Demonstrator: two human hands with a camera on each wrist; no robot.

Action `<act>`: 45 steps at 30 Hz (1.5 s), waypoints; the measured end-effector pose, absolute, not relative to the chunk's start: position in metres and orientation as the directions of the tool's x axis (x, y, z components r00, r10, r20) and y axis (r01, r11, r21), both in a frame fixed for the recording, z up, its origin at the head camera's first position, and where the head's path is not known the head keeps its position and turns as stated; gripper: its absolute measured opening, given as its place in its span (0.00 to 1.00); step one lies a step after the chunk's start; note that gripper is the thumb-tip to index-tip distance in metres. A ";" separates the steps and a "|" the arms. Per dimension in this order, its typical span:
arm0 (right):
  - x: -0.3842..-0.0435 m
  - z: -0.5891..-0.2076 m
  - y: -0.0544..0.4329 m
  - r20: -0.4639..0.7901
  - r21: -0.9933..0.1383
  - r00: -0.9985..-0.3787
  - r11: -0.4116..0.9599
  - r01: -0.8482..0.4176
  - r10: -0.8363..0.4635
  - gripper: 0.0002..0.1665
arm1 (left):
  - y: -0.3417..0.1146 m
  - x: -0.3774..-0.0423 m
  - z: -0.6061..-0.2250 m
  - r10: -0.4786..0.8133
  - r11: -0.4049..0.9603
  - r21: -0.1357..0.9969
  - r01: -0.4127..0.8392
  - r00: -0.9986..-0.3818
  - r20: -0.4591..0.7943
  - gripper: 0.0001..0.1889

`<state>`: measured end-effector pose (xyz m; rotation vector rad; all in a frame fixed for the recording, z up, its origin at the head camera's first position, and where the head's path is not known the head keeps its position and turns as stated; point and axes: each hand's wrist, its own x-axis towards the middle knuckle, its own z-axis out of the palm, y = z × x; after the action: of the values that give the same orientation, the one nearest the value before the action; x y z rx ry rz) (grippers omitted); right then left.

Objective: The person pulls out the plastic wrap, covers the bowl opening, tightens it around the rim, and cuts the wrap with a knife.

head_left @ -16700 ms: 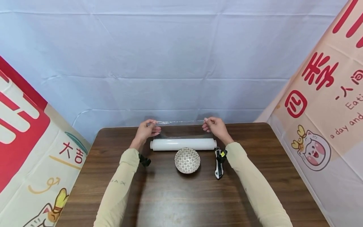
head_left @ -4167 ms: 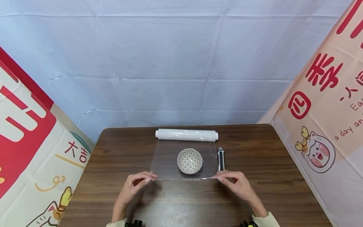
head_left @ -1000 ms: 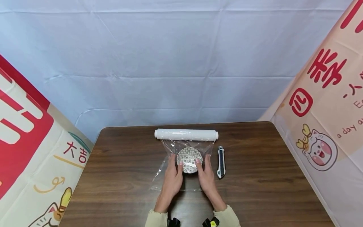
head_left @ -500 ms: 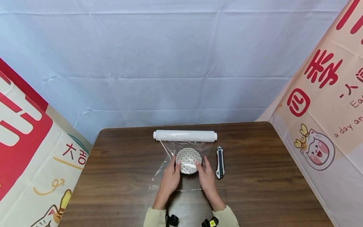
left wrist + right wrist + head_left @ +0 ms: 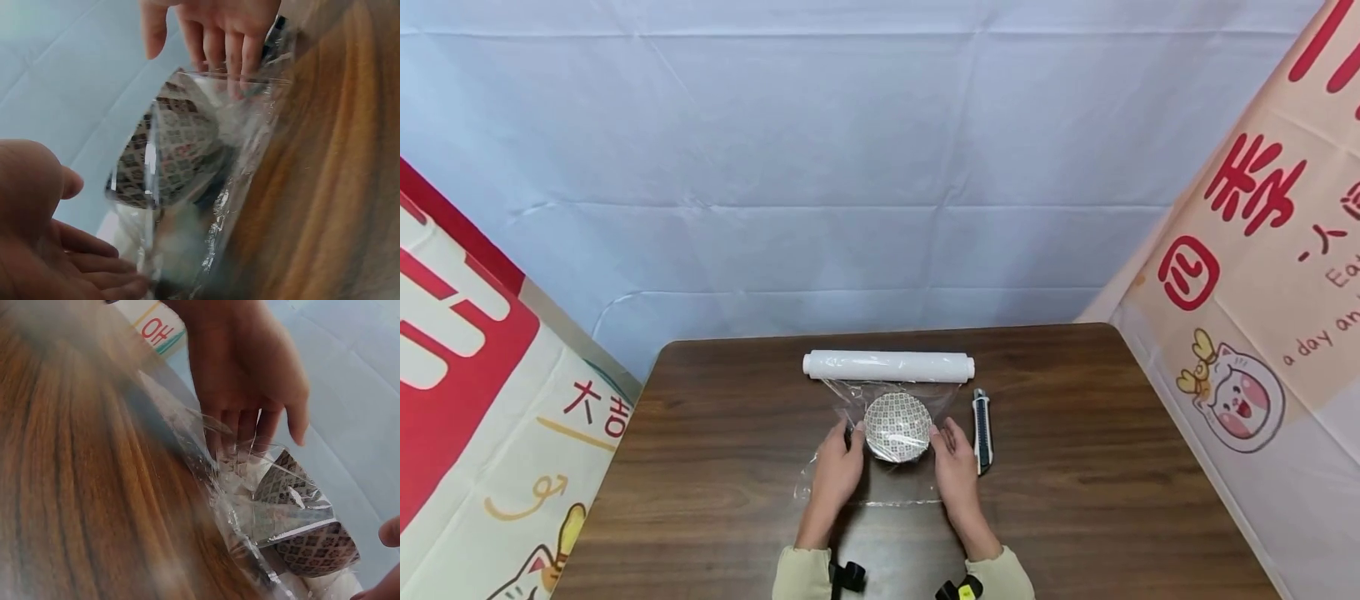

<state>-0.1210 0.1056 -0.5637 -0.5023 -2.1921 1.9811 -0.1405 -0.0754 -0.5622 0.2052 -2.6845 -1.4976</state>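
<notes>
A bowl [image 5: 898,427] with a small checked pattern stands on the table under clear plastic wrap [image 5: 891,503]. The wrap still runs to a white roll [image 5: 889,367] behind the bowl, and its front edge lies loose on the tabletop. My left hand [image 5: 837,471] is at the bowl's left side, fingers extended against the film. On the opposite side my right hand [image 5: 957,479] has straight fingers alongside the draped film. In the left wrist view the film stretches over the bowl [image 5: 181,137] and hangs in folds down its sides. Neither hand is curled round anything.
A utility knife [image 5: 982,433] lies just right of my right hand. The brown wooden table [image 5: 1112,467] ends at the back against a pale cloth [image 5: 865,167]. Printed banners hang at the left and right.
Since the earliest frames the wrap has been drawn from the roll over the bowl and its edge let go. In the last second my hands have moved slightly apart, and the roll has shifted towards the bowl.
</notes>
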 end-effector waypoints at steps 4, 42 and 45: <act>-0.125 -0.567 0.105 -0.144 -0.985 -0.936 0.046 0.167 0.321 0.34 | -0.073 -0.142 -0.566 -0.116 0.485 0.870 -0.084 -0.993 -0.032 0.27; -0.139 -0.567 0.122 -0.201 -0.978 -0.934 -0.008 0.208 0.296 0.24 | -0.081 -0.139 -0.552 -0.239 0.490 0.866 -0.099 -0.971 0.024 0.16; -0.139 -0.566 0.125 -0.239 -0.971 -0.938 -0.092 0.223 0.250 0.26 | -0.086 -0.132 -0.554 -0.204 0.617 0.779 -0.114 -0.979 0.019 0.15</act>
<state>-0.1386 0.1248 -0.5662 -0.5480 -2.1042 2.2409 -0.1318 -0.0858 -0.5539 0.2690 -2.7291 -1.3028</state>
